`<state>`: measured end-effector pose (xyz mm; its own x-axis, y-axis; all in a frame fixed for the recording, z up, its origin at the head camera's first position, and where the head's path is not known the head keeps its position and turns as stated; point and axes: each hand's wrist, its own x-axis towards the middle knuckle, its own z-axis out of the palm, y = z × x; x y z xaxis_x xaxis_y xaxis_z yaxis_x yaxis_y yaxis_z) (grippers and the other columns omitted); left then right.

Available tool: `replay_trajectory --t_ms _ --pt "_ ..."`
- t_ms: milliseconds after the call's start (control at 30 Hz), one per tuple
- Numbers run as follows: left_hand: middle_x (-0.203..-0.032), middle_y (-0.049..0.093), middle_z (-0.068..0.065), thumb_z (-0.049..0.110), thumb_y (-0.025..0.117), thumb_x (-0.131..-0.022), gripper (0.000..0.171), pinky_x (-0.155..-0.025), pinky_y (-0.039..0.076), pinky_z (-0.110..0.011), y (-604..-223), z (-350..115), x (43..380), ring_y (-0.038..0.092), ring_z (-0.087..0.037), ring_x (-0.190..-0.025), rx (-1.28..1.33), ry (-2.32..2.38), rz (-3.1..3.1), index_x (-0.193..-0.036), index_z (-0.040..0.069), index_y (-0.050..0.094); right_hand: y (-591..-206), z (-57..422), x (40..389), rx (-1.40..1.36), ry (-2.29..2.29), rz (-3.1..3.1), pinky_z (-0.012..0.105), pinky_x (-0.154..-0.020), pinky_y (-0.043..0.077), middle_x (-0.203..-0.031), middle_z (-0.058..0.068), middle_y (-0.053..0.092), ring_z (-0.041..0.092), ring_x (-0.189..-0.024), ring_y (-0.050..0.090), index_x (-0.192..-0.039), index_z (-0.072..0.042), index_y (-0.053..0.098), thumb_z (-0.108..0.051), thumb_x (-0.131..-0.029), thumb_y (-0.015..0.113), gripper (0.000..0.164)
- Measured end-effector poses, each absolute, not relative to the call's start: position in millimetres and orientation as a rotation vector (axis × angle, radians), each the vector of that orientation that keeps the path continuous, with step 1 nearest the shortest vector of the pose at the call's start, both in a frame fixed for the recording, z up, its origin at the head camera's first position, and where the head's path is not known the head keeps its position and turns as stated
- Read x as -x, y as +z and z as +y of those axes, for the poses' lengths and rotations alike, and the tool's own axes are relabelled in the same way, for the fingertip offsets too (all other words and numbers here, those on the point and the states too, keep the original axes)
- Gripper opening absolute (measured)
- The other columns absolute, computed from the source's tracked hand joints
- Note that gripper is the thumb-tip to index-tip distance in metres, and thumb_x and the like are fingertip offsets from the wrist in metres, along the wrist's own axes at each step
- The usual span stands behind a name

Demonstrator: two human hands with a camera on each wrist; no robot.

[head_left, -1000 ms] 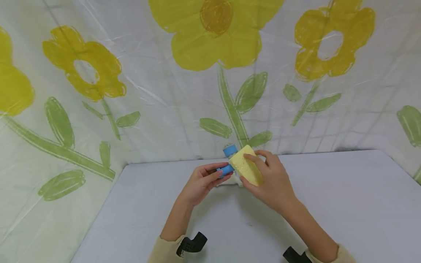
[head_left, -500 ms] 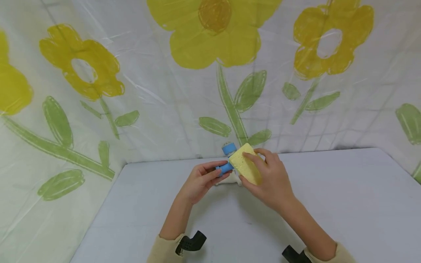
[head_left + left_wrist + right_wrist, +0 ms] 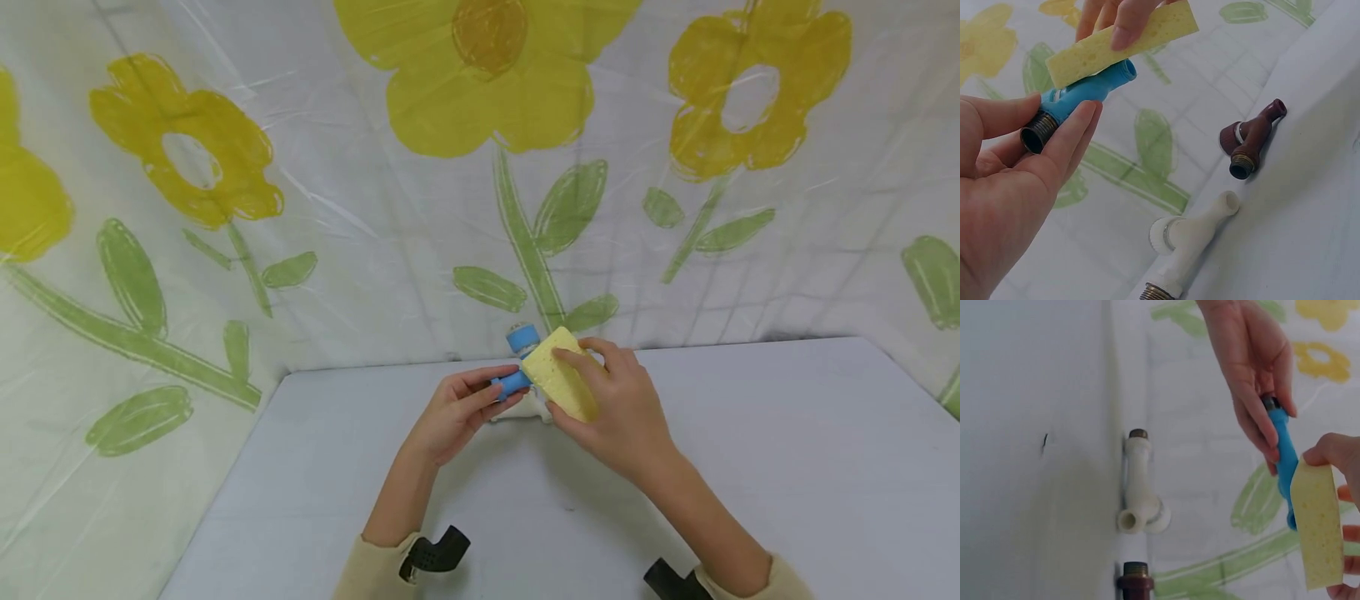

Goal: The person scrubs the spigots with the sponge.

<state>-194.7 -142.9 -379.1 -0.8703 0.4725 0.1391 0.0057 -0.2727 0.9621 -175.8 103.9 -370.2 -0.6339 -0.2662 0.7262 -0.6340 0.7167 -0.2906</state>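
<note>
My left hand (image 3: 459,417) holds a blue tap (image 3: 1085,92) by its threaded end, between thumb and fingers, raised above the table. A yellow sponge (image 3: 561,375) is gripped by my right hand (image 3: 626,421), thumb on one side and fingers on the other. In the left wrist view the sponge's long face lies against the upper side of the tap's body. Part of the tap is hidden behind the sponge in the head view. Below both hands, a white tap (image 3: 1190,244) lies on the table, mostly covered by them in the head view.
A dark red tap (image 3: 1255,136) lies beside the white one; the hands hide it in the head view. The table (image 3: 360,467) has a white cover. Behind its far edge hangs a white sheet (image 3: 375,275) printed with yellow flowers.
The head view has shifted very slightly. Both hands keep nearly the same pose, with the sponge still at the blue tap.
</note>
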Motion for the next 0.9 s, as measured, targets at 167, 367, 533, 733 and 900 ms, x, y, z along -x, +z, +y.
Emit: replay_trajectory --t_ms 167,367,533,733,900 --pt "-0.139 0.064 -0.014 -0.003 0.046 -0.110 0.045 -0.104 0.055 -0.030 -380 -143 195 0.070 -0.013 -0.119 -0.590 2.224 1.649 -0.148 -0.024 0.038 -372 101 175 -0.716 0.695 -2.261 0.053 -0.070 0.058 -0.124 0.020 0.064 0.042 -0.101 0.063 -0.127 -0.012 0.072 -0.027 -0.073 0.095 0.060" --pt "-0.152 0.049 -0.034 -0.002 0.044 -0.110 0.045 -0.108 0.053 -0.030 -379 -141 195 0.069 -0.012 -0.122 -0.605 2.199 1.651 -0.150 -0.023 0.037 -371 105 177 -0.664 0.649 -2.245 0.054 -0.069 0.057 -0.123 0.021 0.065 0.043 -0.098 0.063 -0.126 -0.011 0.072 -0.024 -0.070 0.097 0.062" --pt "-0.150 0.055 -0.022 -0.003 0.043 -0.110 0.047 -0.107 0.053 -0.028 -379 -141 194 0.067 -0.010 -0.123 -0.601 2.199 1.661 -0.151 -0.023 0.034 -373 96 172 -0.685 0.705 -2.265 0.051 -0.070 0.057 -0.124 0.021 0.064 0.041 -0.098 0.063 -0.127 -0.012 0.072 -0.025 -0.072 0.096 0.061" --pt "-0.134 0.065 0.000 -0.006 0.043 -0.108 0.048 -0.106 0.054 -0.025 -377 -141 193 0.066 -0.008 -0.122 -0.613 2.209 1.650 -0.151 -0.024 0.033 -373 94 170 -0.724 0.667 -2.259 0.050 -0.069 0.058 -0.125 0.020 0.064 0.041 -0.096 0.063 -0.127 -0.012 0.072 -0.026 -0.072 0.097 0.062" --pt "-0.134 0.065 -0.001 -0.008 0.044 -0.107 0.048 -0.109 0.052 -0.027 -378 -138 193 0.065 -0.008 -0.124 -0.648 2.211 1.629 -0.150 -0.025 0.033 -374 95 172 -0.640 0.672 -2.225 0.054 -0.069 0.057 -0.122 0.022 0.064 0.044 -0.097 0.063 -0.124 -0.010 0.073 -0.023 -0.069 0.098 0.062"
